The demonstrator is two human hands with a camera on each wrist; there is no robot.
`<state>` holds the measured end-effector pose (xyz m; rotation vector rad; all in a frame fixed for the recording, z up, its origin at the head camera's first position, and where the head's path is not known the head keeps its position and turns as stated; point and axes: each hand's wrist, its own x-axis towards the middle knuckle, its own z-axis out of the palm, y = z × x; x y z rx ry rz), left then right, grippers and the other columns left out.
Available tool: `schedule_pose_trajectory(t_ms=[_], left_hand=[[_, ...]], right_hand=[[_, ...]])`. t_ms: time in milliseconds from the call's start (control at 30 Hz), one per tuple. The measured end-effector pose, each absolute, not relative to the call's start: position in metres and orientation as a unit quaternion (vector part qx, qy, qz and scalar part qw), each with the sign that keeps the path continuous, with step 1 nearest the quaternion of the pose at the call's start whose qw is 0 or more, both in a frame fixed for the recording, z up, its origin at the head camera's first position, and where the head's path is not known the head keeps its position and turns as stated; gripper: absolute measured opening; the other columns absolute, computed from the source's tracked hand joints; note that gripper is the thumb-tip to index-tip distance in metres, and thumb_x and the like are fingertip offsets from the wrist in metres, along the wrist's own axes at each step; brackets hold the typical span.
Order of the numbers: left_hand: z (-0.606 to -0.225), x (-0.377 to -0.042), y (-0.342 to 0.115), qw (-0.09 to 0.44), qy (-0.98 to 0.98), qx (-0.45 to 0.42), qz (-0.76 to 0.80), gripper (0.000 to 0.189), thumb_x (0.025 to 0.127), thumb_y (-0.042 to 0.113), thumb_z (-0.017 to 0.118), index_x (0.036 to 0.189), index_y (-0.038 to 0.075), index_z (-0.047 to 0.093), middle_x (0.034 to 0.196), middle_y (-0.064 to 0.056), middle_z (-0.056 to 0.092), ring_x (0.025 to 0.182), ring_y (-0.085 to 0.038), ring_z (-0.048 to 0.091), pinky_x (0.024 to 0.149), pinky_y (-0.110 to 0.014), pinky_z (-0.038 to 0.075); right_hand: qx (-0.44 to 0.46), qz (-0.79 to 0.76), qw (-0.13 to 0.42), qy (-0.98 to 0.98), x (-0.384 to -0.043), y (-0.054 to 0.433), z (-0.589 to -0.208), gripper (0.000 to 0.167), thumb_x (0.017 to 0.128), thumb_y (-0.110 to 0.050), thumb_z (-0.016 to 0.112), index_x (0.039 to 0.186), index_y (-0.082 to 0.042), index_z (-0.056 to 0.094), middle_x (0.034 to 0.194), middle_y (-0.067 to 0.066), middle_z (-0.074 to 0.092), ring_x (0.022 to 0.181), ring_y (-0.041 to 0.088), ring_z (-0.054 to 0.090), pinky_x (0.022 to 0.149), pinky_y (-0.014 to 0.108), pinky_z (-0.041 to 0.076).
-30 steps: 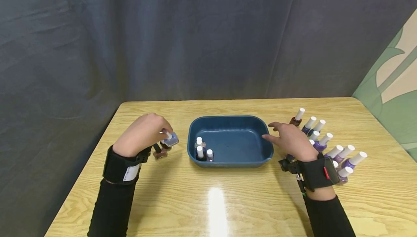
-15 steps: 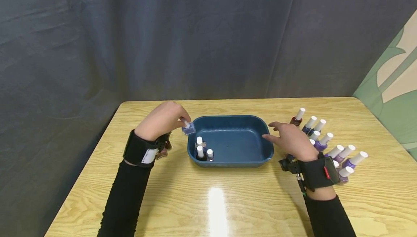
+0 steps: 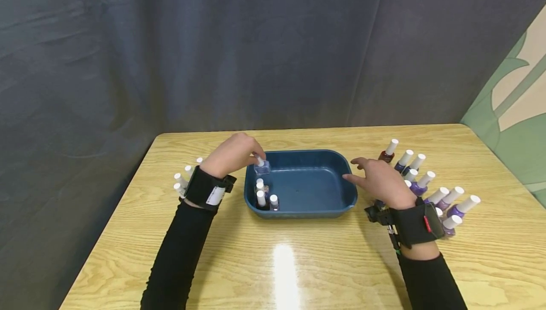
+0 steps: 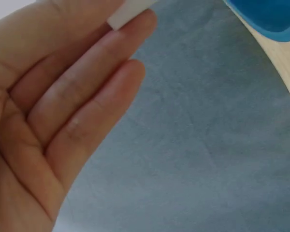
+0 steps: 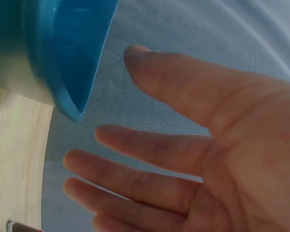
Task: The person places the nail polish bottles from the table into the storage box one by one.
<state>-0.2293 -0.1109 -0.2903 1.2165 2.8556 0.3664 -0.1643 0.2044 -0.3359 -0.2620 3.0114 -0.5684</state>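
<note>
Over the blue tray (image 3: 300, 214) at ten o'clock, pinching a white-capped nail-polish bottle (image 3: 262, 168) in left grip (image 3: 235, 153), with right grip (image 3: 381, 182) relaxed near three o'clock

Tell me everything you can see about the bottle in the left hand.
The bottle has a squarish, bluish body, apparently glass, and a white cap. The left hand pinches it by the cap, and it hangs slightly tilted, cap uppermost. In the head view it appears over the left end of the blue tub; whether it touches the tub is unclear.
</note>
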Motion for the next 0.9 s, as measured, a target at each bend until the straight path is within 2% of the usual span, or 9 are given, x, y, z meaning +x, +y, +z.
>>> schedule_pose_trajectory(t_ms=[133, 367, 900], left_hand=[[-0.296, -0.233, -0.109, 0.014, 0.913, 0.388, 0.123, 0.014, 0.079, 0.008, 0.070, 0.093, 0.011, 0.074, 0.092, -0.003, 0.072, 0.083, -0.015, 0.066, 0.075, -0.025, 0.051], [-0.303, -0.239, -0.105, 0.041, 0.913, 0.388, 0.119, 0.015, 0.080, 0.007, 0.069, 0.094, 0.009, 0.074, 0.094, -0.004, 0.071, 0.085, -0.015, 0.066, 0.076, -0.024, 0.051], [-0.319, -0.240, -0.106, 0.073, 0.909, 0.394, 0.116, 0.015, 0.080, 0.002, 0.068, 0.093, 0.006, 0.073, 0.093, -0.006, 0.071, 0.086, -0.018, 0.065, 0.076, -0.024, 0.051]], right_hand=[[-0.083, -0.186, 0.035, 0.978, -0.164, 0.204, -0.336, 0.054, 0.087, -0.033, 0.060, 0.124, 0.006, 0.051, 0.112, 0.028, 0.060, 0.044, 0.012, 0.045, 0.043, 0.027, 0.026], [-0.081, -0.182, 0.037, 0.979, -0.165, 0.204, -0.337, 0.054, 0.087, -0.034, 0.060, 0.124, 0.005, 0.052, 0.112, 0.027, 0.060, 0.053, 0.013, 0.055, 0.044, 0.026, 0.035], [-0.083, -0.187, 0.038, 0.978, -0.167, 0.201, -0.337, 0.053, 0.087, -0.032, 0.061, 0.123, 0.006, 0.052, 0.112, 0.028, 0.060, 0.050, 0.011, 0.051, 0.043, 0.026, 0.031]])
